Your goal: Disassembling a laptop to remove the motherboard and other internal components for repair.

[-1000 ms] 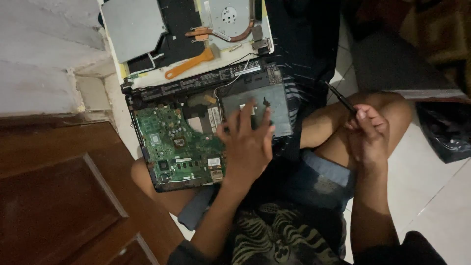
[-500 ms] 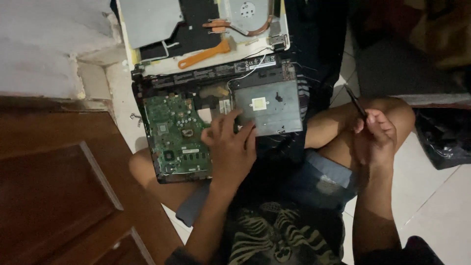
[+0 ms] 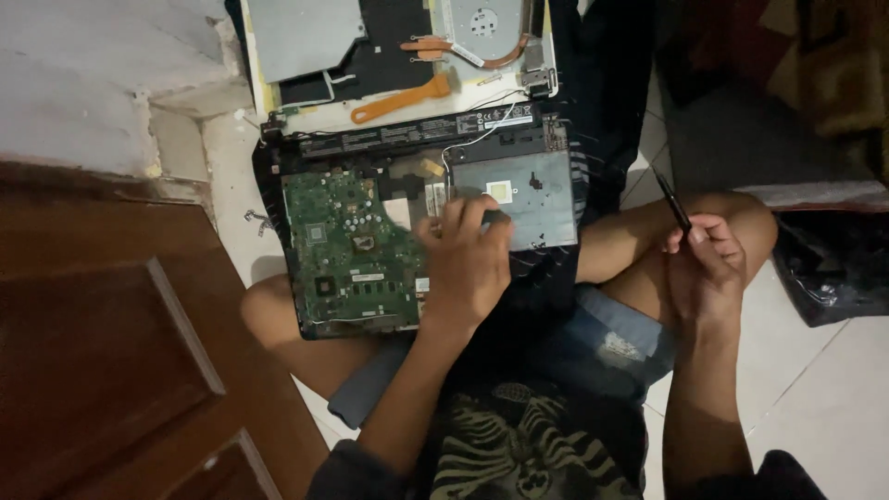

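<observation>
The opened laptop base (image 3: 417, 231) lies across my lap, its long axis running side to side in front of me, so it sits straight ahead of my left hand and off to the left of my right. My left hand (image 3: 466, 259) rests on it with the fingers spread loosely, fingertips touching the near-left corner of the grey metal drive plate (image 3: 523, 196), the palm over the seam between that plate and the green circuit board (image 3: 347, 245). The board lies just left of this hand, the plate just beyond and to its right.

My right hand (image 3: 708, 268) is well apart from the laptop, resting on my right knee and pinching a slim black screwdriver (image 3: 673, 199) whose tip points up and away from me, toward the plate's far side. So the left hand is much the nearer one; the right would have to cross leftward over my thigh.

Beyond both hands, on the floor, lies the removed cover (image 3: 398, 46) with an orange pry tool (image 3: 400, 98) and a copper heat pipe (image 3: 472, 51).
</observation>
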